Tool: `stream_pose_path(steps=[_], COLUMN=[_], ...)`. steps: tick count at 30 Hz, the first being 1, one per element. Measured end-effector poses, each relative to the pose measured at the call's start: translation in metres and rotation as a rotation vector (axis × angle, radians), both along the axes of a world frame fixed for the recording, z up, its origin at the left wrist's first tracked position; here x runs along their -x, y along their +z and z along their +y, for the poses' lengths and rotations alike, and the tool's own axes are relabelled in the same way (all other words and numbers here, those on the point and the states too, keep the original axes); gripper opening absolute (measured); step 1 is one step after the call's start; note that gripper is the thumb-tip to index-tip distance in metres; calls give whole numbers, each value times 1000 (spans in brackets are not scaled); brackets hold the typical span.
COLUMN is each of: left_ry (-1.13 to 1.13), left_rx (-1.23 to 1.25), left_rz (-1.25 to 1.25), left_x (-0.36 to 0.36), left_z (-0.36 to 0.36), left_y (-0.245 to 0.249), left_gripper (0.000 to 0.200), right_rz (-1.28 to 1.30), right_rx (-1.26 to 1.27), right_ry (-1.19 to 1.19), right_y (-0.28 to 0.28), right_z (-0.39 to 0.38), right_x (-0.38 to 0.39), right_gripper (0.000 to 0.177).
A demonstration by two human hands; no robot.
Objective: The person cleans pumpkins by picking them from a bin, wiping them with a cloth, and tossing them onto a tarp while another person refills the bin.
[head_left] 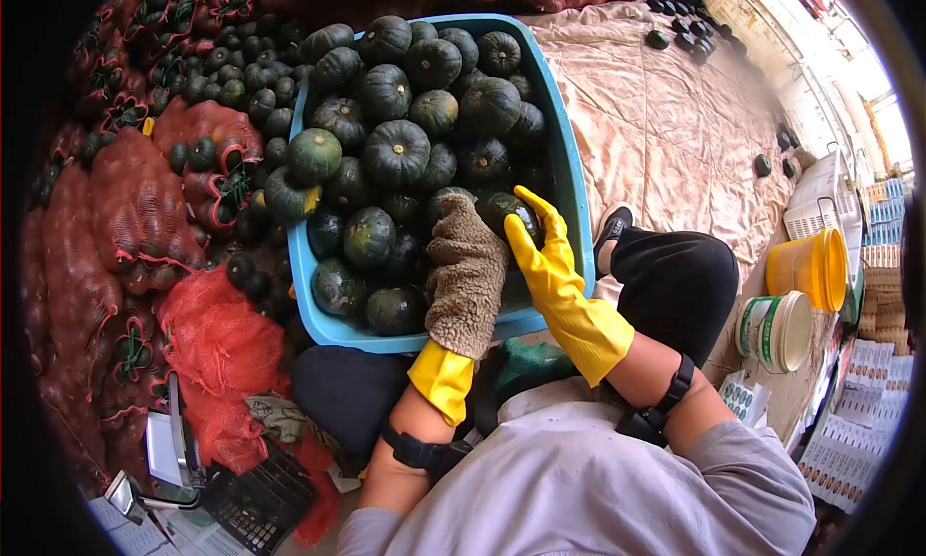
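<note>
A light-blue plastic tub (567, 161) in front of me is heaped with dark green pumpkins (396, 153), several of them wet and shiny. My right hand (559, 281), in a yellow rubber glove, has its thumb and fingers around one small green pumpkin (503, 212) at the tub's near right side. A brown fuzzy cloth mitt (468, 281) covers my left hand (471, 257) over another yellow glove. The mitt lies against the left side of that same pumpkin, and its fabric hides my left fingers.
Red mesh sacks (145, 204) full of pumpkins fill the left side, with loose pumpkins (241, 79) behind. Crumpled red netting (217, 329) lies near the tub. On the right are a pinkish floor cloth (656, 122), a yellow bucket (805, 270), a white bucket (775, 331) and label sheets (858, 421).
</note>
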State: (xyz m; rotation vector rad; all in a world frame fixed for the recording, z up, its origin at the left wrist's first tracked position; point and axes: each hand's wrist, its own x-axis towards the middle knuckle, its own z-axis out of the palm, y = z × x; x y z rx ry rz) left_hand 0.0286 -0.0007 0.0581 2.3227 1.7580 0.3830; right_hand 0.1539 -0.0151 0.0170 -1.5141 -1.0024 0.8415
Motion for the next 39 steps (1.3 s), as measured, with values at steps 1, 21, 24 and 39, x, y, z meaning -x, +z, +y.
stream_pose_path(steps=[1, 21, 24, 39], left_ry=[1, 149, 24, -87], left_rx=[-8, 138, 4, -48], left_rz=[-18, -263, -543, -566], left_x=[3, -5, 13, 47], left_z=[0, -3, 4, -2], left_y=[2, 0, 3, -10], left_gripper=[68, 68, 69, 49], right_rz=[-31, 776, 37, -422], right_rx=[-18, 121, 128, -42], right_ry=[20, -14, 308, 589], right_y=[-1, 15, 12, 30], right_z=[-2, 1, 0, -10], right_x=[1, -6, -14, -15], right_gripper=[48, 55, 63, 92])
